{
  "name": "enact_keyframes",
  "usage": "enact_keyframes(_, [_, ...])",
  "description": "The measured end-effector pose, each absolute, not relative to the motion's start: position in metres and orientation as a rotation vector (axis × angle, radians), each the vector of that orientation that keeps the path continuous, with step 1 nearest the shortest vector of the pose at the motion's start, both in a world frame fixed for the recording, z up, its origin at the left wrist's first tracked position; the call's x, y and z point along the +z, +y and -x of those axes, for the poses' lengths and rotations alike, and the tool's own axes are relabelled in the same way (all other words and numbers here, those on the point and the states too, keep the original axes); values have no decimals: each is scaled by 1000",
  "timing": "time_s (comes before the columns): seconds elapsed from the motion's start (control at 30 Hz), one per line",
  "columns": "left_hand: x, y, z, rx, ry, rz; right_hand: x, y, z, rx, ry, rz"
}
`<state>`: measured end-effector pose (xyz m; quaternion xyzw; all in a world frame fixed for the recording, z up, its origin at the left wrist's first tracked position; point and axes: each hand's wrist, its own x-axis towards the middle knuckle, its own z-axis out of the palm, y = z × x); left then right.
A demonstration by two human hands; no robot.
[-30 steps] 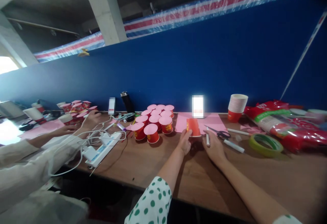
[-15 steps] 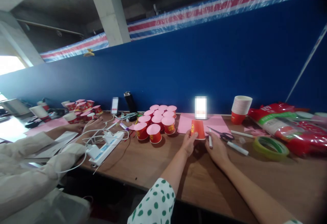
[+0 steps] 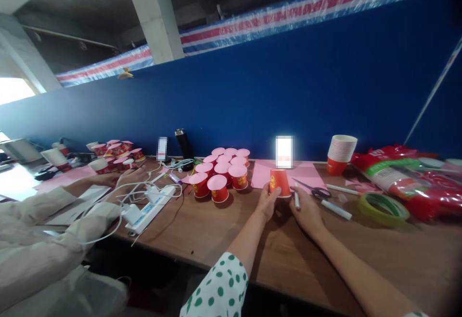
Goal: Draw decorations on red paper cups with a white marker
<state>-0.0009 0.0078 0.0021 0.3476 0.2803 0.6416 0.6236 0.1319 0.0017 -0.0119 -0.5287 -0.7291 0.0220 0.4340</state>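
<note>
A red paper cup (image 3: 279, 183) with gold print stands upside down in front of the pink sheet (image 3: 310, 172). My left hand (image 3: 267, 204) grips its left side, thumb on the front. My right hand (image 3: 307, 212) is at the cup's lower right, its fingers closed round a white pen-like stick (image 3: 297, 200); its far fingertips are partly hidden. Black scissors (image 3: 320, 192) lie just right of that hand, beside a white tube (image 3: 336, 209). To the left, several red cups topped with pink paper discs (image 3: 217, 182) stand grouped.
A cup stack (image 3: 341, 151), green tape roll (image 3: 383, 209) and red plastic packs (image 3: 393, 177) are on the right. At left lie a power strip (image 3: 153, 211) and cables, near another person's hands (image 3: 130, 177). A black bottle (image 3: 184, 146) stands behind.
</note>
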Motion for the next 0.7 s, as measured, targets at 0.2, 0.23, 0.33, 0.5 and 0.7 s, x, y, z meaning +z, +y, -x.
enact_keyframes(0.2, [-4,10,1,1460,712,-865,-13,2,-132,67,-1807,1328])
enact_keyframes(0.23, [-5,10,1,1457,713,-886,-13,3,-132,70,-1803,1332])
enact_keyframes(0.33, [-7,11,2,1441,707,-962,-12,2,-132,82,-1800,1341])
enact_keyframes(0.5, [-1,6,5,1421,683,-1082,-9,2,-131,95,-1794,1368])
enact_keyframes(0.7, [2,4,7,1407,721,-1098,-10,3,-132,65,-1786,1357])
